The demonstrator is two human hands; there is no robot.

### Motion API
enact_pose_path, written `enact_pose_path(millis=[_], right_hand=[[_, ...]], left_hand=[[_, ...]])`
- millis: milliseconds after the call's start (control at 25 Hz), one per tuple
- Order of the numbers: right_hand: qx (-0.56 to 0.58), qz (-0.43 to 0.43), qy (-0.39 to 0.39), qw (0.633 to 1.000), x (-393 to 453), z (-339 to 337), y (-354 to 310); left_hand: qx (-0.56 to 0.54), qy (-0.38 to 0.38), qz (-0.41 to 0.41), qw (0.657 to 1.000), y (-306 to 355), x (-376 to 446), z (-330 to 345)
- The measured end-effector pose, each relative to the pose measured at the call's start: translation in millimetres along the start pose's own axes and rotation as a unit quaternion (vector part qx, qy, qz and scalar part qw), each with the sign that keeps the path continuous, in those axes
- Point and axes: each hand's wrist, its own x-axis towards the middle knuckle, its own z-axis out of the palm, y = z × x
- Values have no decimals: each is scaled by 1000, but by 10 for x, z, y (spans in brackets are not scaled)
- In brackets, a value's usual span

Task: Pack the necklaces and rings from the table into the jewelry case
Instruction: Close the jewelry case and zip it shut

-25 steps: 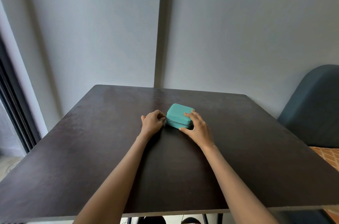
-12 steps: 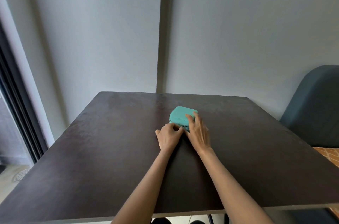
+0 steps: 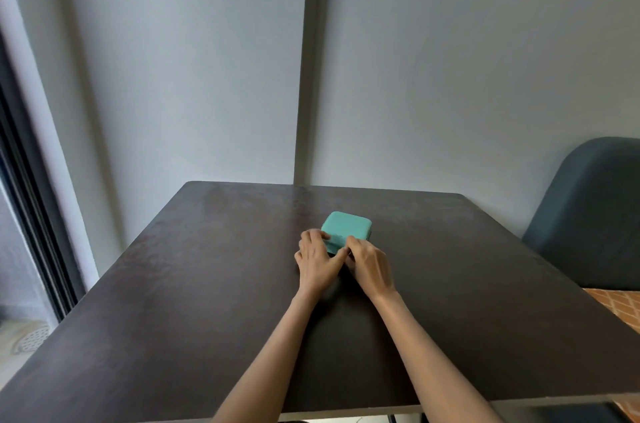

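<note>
Resting closed on the dark table (image 3: 207,284), the teal jewelry case (image 3: 347,230) sits just beyond both hands — left hand (image 3: 317,261) and right hand (image 3: 369,265) grip its near edge, fingertips blurred.

1. A dark brown wooden table (image 3: 194,301) is filling the lower half of the head view, its far edge sitting against a pale grey wall and its near edge running along the bottom of the frame.
2. A teal jewelry case (image 3: 347,229), closed, with rounded corners, is lying flat on the tabletop a little beyond the middle and nearer the far edge.
3. The left hand (image 3: 318,261) is resting on the table at the case's near-left corner, fingers touching its front side.
4. The right hand (image 3: 370,265) is resting on the table at the case's near-right side, fingers curling against the front edge.
</note>
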Motion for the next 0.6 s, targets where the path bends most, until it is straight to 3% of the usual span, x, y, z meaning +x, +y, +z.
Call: enact_pose_path(millis=[80, 200, 320, 440, 600], right_hand=[[22, 20, -21, 999, -12, -25, -5], [59, 86, -37, 994, -52, -77, -39], [121, 178, -22, 976, -91, -109, 76], [154, 261, -57, 951, -20, -152, 362], [158, 304, -114, 932, 234, -63, 592]], left_hand=[[52, -17, 44, 998, 11, 13, 15], [171, -108, 103, 974, 3, 38, 75], [185, -108, 112, 970, 4, 51, 94], [187, -108, 118, 969, -28, 74, 101], [192, -120, 123, 966, -61, 136, 112]])
